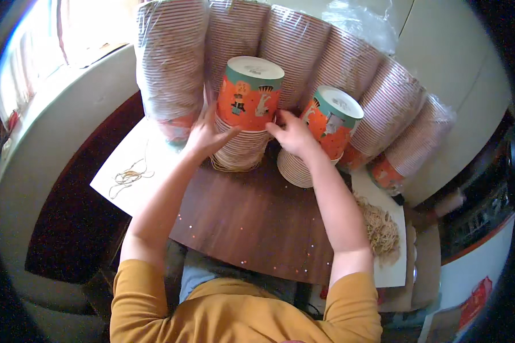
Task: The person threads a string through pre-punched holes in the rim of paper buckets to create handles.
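Note:
Upside-down paper buckets, orange with a green band and a white base, stand nested in two stacks at the table's far side. The left stack's top paper bucket (pixel 249 94) shows a cartoon print. My left hand (pixel 208 134) presses its left side, thumb stretched toward the front. Across from it, my right hand (pixel 294 134) holds its right side with the fingers curled; some fingertips are hidden. Light cord loops hang round the lower rims (pixel 238 160). Just right of my right hand leans the second stack's top bucket (pixel 333 123).
Tall plastic-wrapped bucket stacks (pixel 294 46) line the back. A tangle of cord (pixel 130 178) lies on a white board at left, and a cord pile (pixel 380 231) at right. Small white specks dot the brown tabletop (pixel 252 217). A curved pale panel (pixel 57 103) rises at left.

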Action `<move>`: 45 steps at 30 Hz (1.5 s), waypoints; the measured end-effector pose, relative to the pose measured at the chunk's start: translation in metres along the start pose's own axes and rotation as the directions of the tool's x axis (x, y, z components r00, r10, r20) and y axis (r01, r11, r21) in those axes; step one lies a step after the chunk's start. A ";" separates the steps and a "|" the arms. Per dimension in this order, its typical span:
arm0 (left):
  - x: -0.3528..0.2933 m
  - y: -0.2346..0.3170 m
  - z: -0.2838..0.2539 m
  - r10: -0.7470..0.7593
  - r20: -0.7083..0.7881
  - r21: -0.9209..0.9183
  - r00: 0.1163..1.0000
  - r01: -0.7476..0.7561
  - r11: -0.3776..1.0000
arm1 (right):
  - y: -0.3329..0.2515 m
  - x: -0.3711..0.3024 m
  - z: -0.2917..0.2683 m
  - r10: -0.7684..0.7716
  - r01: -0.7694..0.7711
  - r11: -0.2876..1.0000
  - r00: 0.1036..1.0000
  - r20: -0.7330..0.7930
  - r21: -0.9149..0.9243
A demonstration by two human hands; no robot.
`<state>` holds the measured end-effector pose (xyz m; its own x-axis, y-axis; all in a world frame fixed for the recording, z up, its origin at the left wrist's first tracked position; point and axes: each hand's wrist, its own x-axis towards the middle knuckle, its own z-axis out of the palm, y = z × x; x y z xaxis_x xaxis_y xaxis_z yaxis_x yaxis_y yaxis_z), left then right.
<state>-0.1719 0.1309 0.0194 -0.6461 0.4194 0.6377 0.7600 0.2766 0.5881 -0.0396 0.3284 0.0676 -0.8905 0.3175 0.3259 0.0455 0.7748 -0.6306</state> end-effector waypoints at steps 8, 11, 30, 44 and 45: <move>-0.082 -0.014 0.000 0.188 -0.001 -0.052 0.982 -0.188 0.981 | -0.019 -0.064 -0.106 -0.403 -0.032 0.610 0.848 -0.344 -0.792; -0.097 0.031 0.008 0.208 0.175 -0.178 0.962 -0.177 0.968 | 0.006 -0.042 -0.113 -0.375 0.039 0.778 0.829 -0.414 -0.627; -0.125 0.108 -0.001 0.307 -0.057 -0.504 0.950 -0.293 0.813 | -0.092 -0.140 -0.146 -0.167 0.493 0.862 0.495 -0.853 0.117; -0.128 0.118 -0.061 0.603 0.378 -0.120 0.703 -0.609 0.784 | 0.117 -0.251 -0.089 0.228 -0.330 0.920 0.889 -0.397 -0.210; -0.129 0.118 -0.059 0.608 0.379 -0.136 0.698 -0.608 0.782 | 0.128 -0.251 -0.110 0.225 -0.350 0.874 0.907 -0.356 -0.338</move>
<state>-0.0031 0.0588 0.0357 0.0379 0.7886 0.6137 0.9777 -0.1562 0.1403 0.2395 0.4080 -0.0171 -0.6361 0.6571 0.4044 0.5040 0.7507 -0.4270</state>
